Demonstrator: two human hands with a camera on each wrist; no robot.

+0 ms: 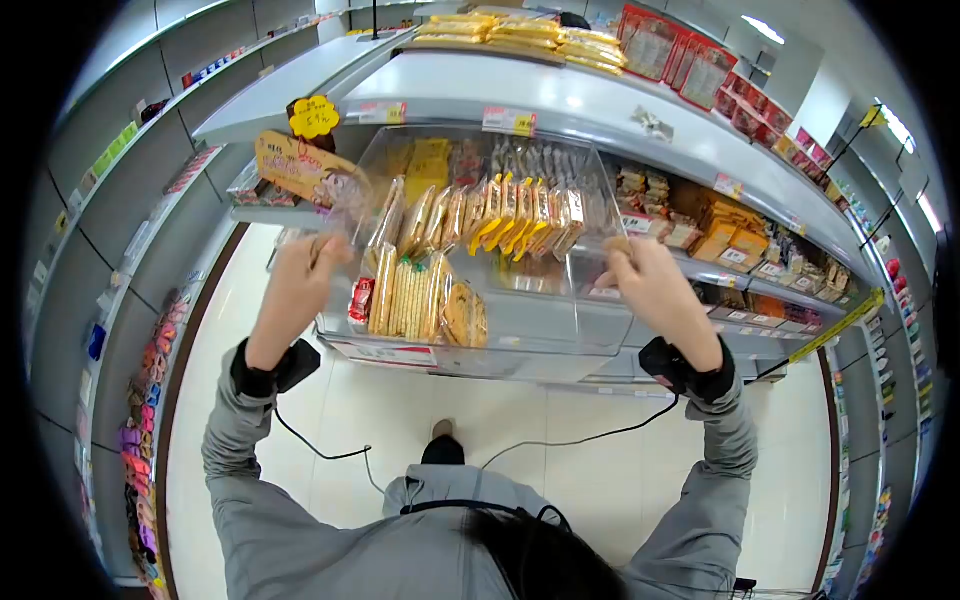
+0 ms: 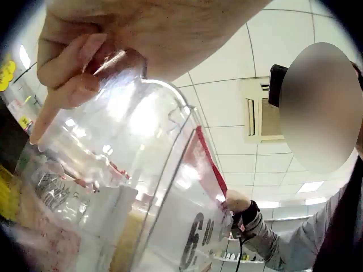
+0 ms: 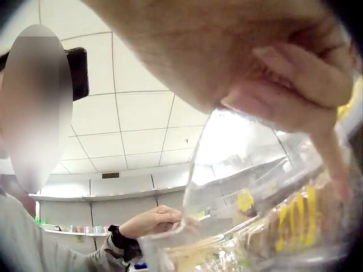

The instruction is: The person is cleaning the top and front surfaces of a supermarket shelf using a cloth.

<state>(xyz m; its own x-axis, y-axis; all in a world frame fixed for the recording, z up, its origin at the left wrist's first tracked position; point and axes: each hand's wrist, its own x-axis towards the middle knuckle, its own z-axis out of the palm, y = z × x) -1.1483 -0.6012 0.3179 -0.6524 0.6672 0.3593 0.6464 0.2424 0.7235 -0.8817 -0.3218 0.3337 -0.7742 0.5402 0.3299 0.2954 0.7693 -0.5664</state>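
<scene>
A clear plastic bin [image 1: 560,330] holds rows of wrapped snacks [image 1: 410,300], with yellow-striped packets [image 1: 515,215] behind. My left hand [image 1: 305,280] grips the bin's left side wall; in the left wrist view the fingers of that hand [image 2: 85,68] curl over the clear rim, above a price card [image 2: 198,209]. At the bin's right side my right hand [image 1: 655,280] grips the wall, and the right wrist view shows this hand [image 3: 272,73] with fingertips bent over the edge and one finger extended down the side.
Above the bin runs a grey shelf [image 1: 450,85] bearing yellow packages [image 1: 500,30]. A yellow price tag [image 1: 314,117] and a cardboard sign [image 1: 300,165] stand at the left. More snack boxes [image 1: 735,235] fill the shelf at the right. Cables [image 1: 560,442] hang from both wrists.
</scene>
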